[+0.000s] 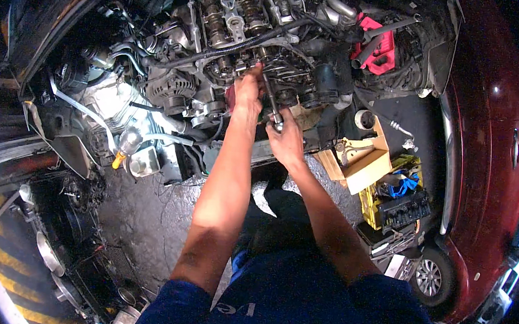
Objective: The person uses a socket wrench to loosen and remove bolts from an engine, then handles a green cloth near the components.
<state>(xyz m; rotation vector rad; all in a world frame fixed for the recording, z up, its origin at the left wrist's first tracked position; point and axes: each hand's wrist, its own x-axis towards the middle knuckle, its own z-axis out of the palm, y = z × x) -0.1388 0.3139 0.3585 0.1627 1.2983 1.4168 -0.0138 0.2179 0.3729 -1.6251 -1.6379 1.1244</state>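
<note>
An opened engine [235,21] with bare camshafts fills the top middle of the head view. My right hand [285,138] is closed around the near end of a socket wrench [270,94], whose long metal bar slants away into the front of the engine. Beside the bar's far end is my left hand [249,90], its fingers bent together against the engine front. Whatever those fingertips grip is hidden. A dark red piece [230,99] shows just left of that hand. Across the engine, above both hands, runs a black ribbed hose [238,48].
A lit work lamp [128,141] hangs at the left of the engine bay. A red plastic tray [377,46] lies at its right. Right of me are an open cardboard box [364,162], a yellow tool case [370,205] and a dark red car [489,151].
</note>
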